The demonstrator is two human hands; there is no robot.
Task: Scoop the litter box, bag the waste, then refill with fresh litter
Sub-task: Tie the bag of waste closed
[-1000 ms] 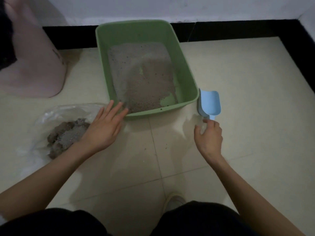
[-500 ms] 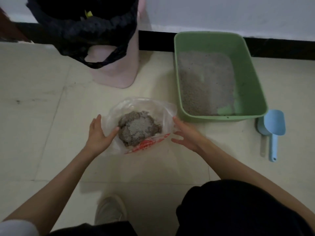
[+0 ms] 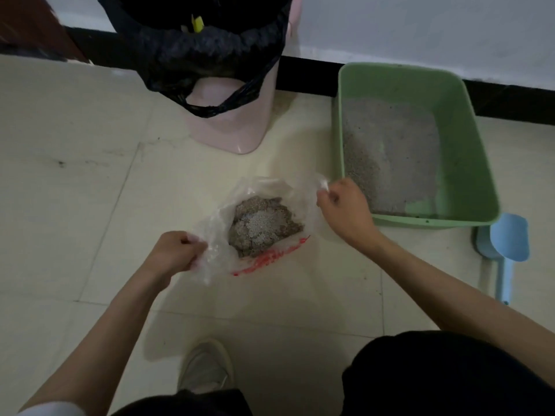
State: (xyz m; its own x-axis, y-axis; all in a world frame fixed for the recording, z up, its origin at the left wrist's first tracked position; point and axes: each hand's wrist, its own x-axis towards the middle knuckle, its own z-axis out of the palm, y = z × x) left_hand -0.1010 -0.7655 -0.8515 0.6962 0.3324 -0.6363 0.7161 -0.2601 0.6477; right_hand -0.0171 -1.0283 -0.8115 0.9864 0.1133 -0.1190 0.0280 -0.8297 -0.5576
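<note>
A clear plastic bag (image 3: 219, 226) with red print lies on the floor tiles, holding a heap of clumped grey litter waste (image 3: 262, 226). My left hand (image 3: 175, 252) grips the bag's left edge. My right hand (image 3: 342, 210) pinches the bag's right edge, lifted a little off the floor. Right of the bag stands the green litter box (image 3: 468, 163) with a thin layer of grey litter (image 3: 390, 157) that leaves some bare green bottom. A blue scoop (image 3: 507, 244) lies on the floor at the box's near right corner.
A pink bin (image 3: 231, 127) lined with a black bag (image 3: 198, 46) stands behind the clear bag, by the white wall and dark skirting. My shoe (image 3: 205, 367) and dark trouser knee (image 3: 450, 376) are at the bottom of the view.
My right hand let go of the scoop, which now lies on the floor. Both hands moved to the bag, first touching its sides open, now gripping its edges. My view swung left.
</note>
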